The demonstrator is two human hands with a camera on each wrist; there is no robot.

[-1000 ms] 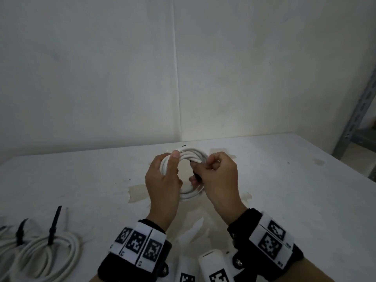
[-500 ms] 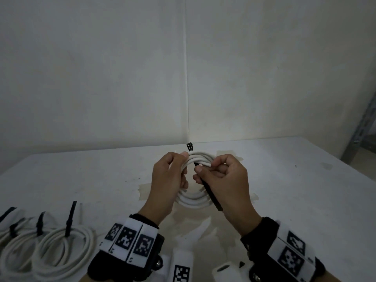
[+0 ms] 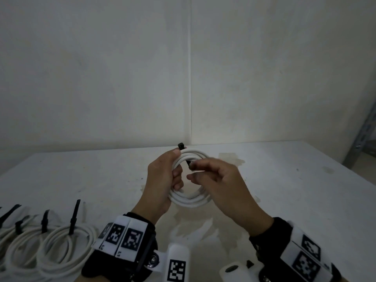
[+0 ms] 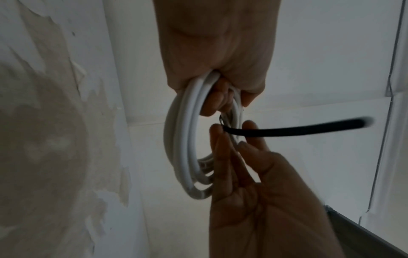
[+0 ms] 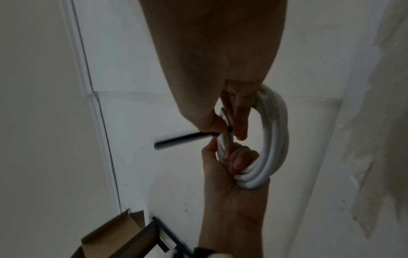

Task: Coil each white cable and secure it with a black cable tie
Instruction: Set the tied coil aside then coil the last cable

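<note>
The wall (image 3: 101,78) is pale, with one vertical seam behind the hands. Below it, the table (image 3: 295,190) is white and worn, its coating stained and peeling in patches near the middle. A grey metal rack (image 3: 364,137) stands at the right edge, and in the right wrist view a brown box (image 5: 114,232) sits low beside a dark frame.

At the table's near left corner lie bundles (image 3: 61,247) of white cable already coiled and tied; three coils show clearly, and four black tie tails stick up there, so a fourth bundle may be cut off by the edge.

One coil (image 3: 191,198) is held in the air above the table's middle, between both hands. The left hand (image 3: 162,180) grasps it, fingers curled through the loops and thumb on top. The right hand (image 3: 221,182) pinches one black tie (image 4: 287,130) between thumb and fingertips, right against the coil's upper part. The tie's square head (image 3: 181,146) pokes up by the left thumb; its tail juts sideways from the pinch, blurred in both wrist views. Whether the tail is threaded through the head cannot be told.
</note>
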